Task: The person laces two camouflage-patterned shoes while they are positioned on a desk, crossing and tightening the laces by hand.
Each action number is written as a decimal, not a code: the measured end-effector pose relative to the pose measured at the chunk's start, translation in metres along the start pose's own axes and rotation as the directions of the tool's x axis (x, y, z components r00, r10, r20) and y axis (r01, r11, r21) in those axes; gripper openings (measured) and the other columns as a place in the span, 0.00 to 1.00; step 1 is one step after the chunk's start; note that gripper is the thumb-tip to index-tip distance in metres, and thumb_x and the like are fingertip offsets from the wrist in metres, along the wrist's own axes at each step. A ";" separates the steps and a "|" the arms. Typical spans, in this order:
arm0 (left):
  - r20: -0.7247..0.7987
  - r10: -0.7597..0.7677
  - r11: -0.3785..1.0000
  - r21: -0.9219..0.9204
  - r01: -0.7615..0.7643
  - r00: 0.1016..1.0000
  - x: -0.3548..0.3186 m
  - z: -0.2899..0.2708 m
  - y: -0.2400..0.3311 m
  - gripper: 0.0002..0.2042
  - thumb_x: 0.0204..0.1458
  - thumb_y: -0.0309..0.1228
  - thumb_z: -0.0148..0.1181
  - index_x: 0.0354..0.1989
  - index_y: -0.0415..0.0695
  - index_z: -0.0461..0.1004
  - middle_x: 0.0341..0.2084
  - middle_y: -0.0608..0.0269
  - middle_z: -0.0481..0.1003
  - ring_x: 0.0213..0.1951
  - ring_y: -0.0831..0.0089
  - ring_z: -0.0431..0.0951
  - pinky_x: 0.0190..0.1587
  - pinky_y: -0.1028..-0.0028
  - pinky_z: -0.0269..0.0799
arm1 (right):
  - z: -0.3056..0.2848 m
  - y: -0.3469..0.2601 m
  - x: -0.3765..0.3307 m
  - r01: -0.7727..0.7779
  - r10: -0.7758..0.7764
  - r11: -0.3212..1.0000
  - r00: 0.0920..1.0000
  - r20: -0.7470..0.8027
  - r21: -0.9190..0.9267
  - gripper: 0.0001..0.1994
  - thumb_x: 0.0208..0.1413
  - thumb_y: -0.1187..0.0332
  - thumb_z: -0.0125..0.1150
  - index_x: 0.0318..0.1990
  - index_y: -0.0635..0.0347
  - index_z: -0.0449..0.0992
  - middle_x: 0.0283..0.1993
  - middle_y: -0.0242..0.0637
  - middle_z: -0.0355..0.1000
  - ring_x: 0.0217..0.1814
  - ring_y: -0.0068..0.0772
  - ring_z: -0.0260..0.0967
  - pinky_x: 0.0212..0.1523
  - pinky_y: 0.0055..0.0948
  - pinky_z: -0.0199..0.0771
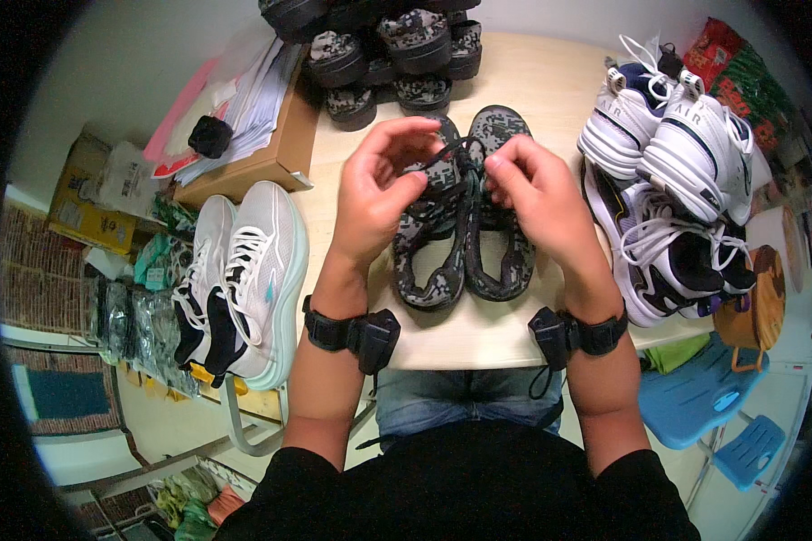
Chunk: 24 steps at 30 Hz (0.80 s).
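Note:
A pair of black-and-grey digital-camouflage shoes lies in front of me, toes pointing away: a left shoe (431,270) and a right shoe (505,266). Black shoelaces (467,155) meet in a small bundle between the two. My left hand (383,185) is over the left shoe, fingers curved, with a strand of lace running into it; its inner fingers are partly hidden. Thumb and forefinger of my right hand (539,191) pinch together at the lace beside the bundle, above the right shoe.
More camouflage shoes (415,45) are stacked at the far edge of the table (550,81). White-grey sneakers (262,270) stand on the left, near a cardboard box (271,153) with papers. White-and-black sneakers (695,144) are piled on the right. A blue chair (695,388) is beyond the table's right edge.

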State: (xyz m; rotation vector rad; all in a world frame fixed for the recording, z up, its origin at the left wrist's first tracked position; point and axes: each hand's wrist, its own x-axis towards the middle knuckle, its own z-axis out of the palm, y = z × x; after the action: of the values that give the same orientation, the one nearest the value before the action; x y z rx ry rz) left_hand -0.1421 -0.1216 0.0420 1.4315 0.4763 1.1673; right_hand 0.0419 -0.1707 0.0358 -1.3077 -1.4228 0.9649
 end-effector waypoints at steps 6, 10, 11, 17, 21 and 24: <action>0.092 -0.241 0.948 0.237 0.214 0.966 0.002 -0.008 -0.012 0.24 0.40 0.16 0.46 0.51 0.38 0.68 0.36 0.63 0.73 0.43 0.77 0.71 0.51 0.77 0.64 | 0.006 -0.023 -0.002 0.585 -0.397 0.515 0.811 -0.430 0.627 0.09 0.63 0.65 0.46 0.34 0.61 0.64 0.37 0.38 0.66 0.32 0.25 0.65 0.34 0.21 0.66; 0.112 -0.277 0.933 0.267 0.240 0.954 0.002 -0.010 -0.012 0.23 0.42 0.16 0.47 0.51 0.38 0.69 0.35 0.65 0.73 0.41 0.78 0.72 0.50 0.78 0.64 | -0.026 -0.026 -0.015 0.326 -0.302 0.259 0.921 -0.245 0.909 0.08 0.62 0.65 0.47 0.33 0.59 0.65 0.34 0.36 0.66 0.29 0.23 0.62 0.27 0.22 0.63; 0.118 -0.268 0.939 0.256 0.232 0.956 0.001 -0.010 -0.011 0.22 0.43 0.16 0.49 0.51 0.38 0.69 0.35 0.64 0.73 0.41 0.77 0.72 0.50 0.77 0.65 | -0.032 -0.023 -0.016 0.237 -0.175 0.670 0.971 -0.161 0.703 0.08 0.61 0.65 0.49 0.32 0.59 0.66 0.30 0.34 0.67 0.27 0.22 0.62 0.27 0.22 0.63; 0.113 -0.206 0.967 0.176 0.184 0.972 -0.001 -0.008 -0.008 0.19 0.48 0.19 0.54 0.51 0.39 0.69 0.38 0.61 0.75 0.41 0.76 0.73 0.49 0.75 0.68 | -0.018 -0.012 -0.009 -0.062 0.102 0.981 0.970 0.219 -0.184 0.11 0.53 0.65 0.58 0.31 0.68 0.74 0.24 0.32 0.69 0.25 0.18 0.61 0.26 0.24 0.63; 0.139 -0.160 0.975 0.174 0.135 0.977 0.001 -0.007 -0.008 0.19 0.49 0.20 0.56 0.52 0.39 0.68 0.39 0.61 0.75 0.41 0.76 0.74 0.49 0.75 0.68 | -0.027 -0.020 -0.012 0.016 -0.025 0.993 0.997 0.072 0.118 0.11 0.56 0.63 0.56 0.29 0.63 0.72 0.22 0.27 0.64 0.24 0.16 0.57 0.27 0.20 0.61; 0.154 -0.171 0.975 0.166 0.145 0.973 0.000 -0.007 -0.010 0.19 0.49 0.21 0.56 0.52 0.40 0.68 0.37 0.62 0.75 0.40 0.77 0.73 0.47 0.77 0.68 | -0.034 -0.027 -0.023 0.115 -0.263 0.300 0.964 -0.033 0.947 0.12 0.62 0.61 0.43 0.27 0.54 0.61 0.22 0.24 0.50 0.24 0.21 0.48 0.25 0.20 0.55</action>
State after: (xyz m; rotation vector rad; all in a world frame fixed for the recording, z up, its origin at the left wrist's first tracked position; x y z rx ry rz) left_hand -0.1448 -0.1154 0.0320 1.5788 0.5609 0.8893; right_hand 0.0676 -0.1986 0.0666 -0.1392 -0.7381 1.4098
